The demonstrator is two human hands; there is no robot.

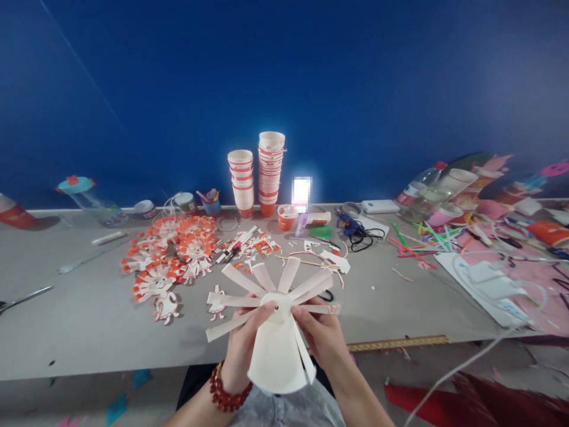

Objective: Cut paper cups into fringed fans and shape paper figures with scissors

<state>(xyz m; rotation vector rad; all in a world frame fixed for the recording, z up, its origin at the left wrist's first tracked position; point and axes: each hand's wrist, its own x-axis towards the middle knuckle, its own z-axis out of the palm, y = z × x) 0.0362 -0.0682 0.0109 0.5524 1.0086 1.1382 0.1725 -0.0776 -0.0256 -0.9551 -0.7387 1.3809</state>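
Between both hands is a paper cup (273, 353) cut into strips that spread outward like petals, with one wide uncut section toward me. My left hand (249, 329) grips its left side, thumb pressed near the round base. On the right side my right hand (317, 326) pinches the cup close to a strip. Just left of the strips lies a small white paper figure (217, 302) with a red outline. Further left is a pile of orange-and-white paper lions (171, 255) made from cut cups. Fingers beneath the cup are partly hidden.
Two stacks of paper cups (268, 178) (241, 187) stand by the blue wall. Paper scraps (251, 246) lie ahead of my hands. Scissors (26, 298) rest far left. Cables (360, 234), coloured sticks (413, 243), bottles (420, 187) and a power strip (482, 290) crowd the right.
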